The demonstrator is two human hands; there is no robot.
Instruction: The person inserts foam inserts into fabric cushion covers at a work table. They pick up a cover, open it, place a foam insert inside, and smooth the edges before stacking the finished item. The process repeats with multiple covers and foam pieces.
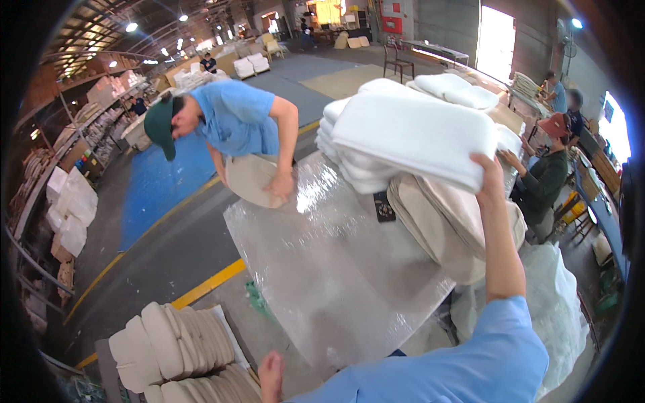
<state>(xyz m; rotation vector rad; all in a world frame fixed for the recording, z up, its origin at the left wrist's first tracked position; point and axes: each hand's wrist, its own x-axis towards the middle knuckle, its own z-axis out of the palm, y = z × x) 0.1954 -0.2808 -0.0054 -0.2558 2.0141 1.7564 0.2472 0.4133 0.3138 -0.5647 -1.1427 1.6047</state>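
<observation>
My right hand [489,176] grips the near right edge of a thick white foam pad [413,134], its arm stretched out across the table. That pad lies tilted over a pile of similar white pads [346,158]. Beneath and beside my right forearm are beige fabric-covered cushions [447,221], stacked on the table's right side. My left hand [271,371] is low near the table's front edge, its fingers curled, with nothing visible in them. Below and left of it stand stacks of beige cushions [171,342]. The table [342,269] is covered with shiny clear plastic film.
Across the table a co-worker in a blue shirt [235,111] handles a round-ended beige cushion [252,180]. A small black object [384,207] lies by the pads. Translucent plastic sheeting [537,309] bulges at the right. Another person in dark clothing [545,178] works beyond it.
</observation>
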